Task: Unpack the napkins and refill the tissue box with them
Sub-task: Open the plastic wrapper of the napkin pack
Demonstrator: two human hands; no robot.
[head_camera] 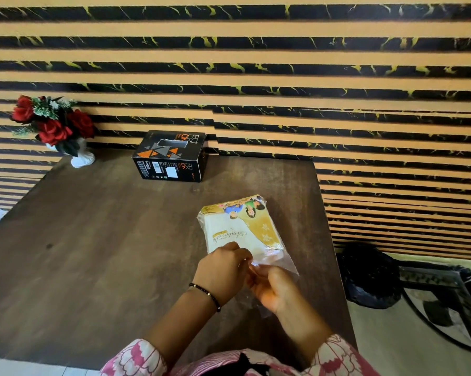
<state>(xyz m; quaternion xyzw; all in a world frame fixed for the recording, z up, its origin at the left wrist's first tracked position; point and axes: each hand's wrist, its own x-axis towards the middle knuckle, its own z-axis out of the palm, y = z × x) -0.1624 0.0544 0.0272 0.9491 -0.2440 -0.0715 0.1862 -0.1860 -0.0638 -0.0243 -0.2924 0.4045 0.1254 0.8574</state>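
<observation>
A pack of white napkins (pixel 242 226) in clear plastic with a yellow printed label lies on the dark wooden table (pixel 106 240), right of centre. My left hand (pixel 220 272), with a black bead bracelet on the wrist, pinches the near end of the plastic wrapper. My right hand (pixel 272 289) grips the same loose end of the wrapper from the right. A black tissue box (pixel 172 158) with orange and grey triangles stands at the far edge of the table, well beyond both hands. Its top slot looks dark.
A white vase of red roses (pixel 55 126) stands at the table's far left corner. A striped black-and-tan wall runs behind. A black round object (pixel 370 275) sits on the floor to the right of the table, beside a patterned rug (pixel 446 308).
</observation>
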